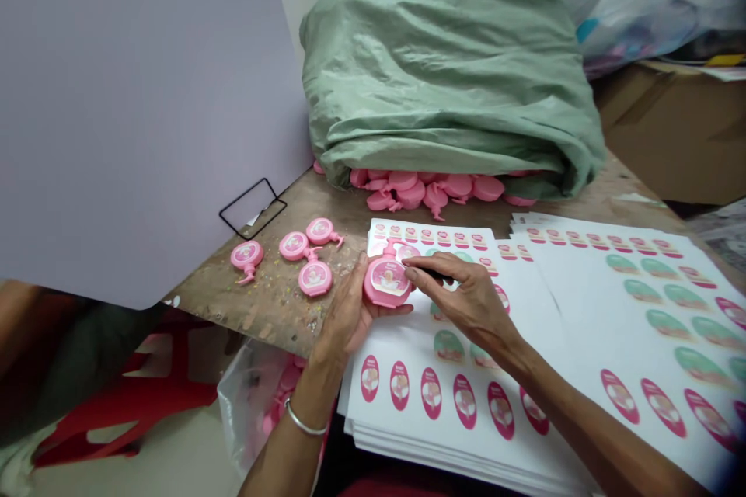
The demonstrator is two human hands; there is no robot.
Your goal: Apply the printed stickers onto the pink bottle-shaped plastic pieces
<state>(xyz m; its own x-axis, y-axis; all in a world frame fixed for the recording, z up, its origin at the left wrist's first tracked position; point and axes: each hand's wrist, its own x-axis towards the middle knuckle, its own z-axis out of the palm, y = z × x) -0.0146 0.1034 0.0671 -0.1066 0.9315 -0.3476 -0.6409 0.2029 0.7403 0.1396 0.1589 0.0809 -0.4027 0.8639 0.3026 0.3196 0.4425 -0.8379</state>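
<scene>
Currently, the left hand (346,318) curls around one pink pump bottle (385,278); the right hand (466,303) rests fingertips on it, grip unclear. Three more bottles (293,246) lie on the wooden table (262,311) beside two sticker-sheet stacks (583,326).

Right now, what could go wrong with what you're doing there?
The label on the pink pump bottle could crease or shift, since your right hand is working over it while your left hand grips the bottle. Crumbs on the speckled wooden tabletop might also stick to the loose pink bottles or the sheets of oval labels.
</scene>
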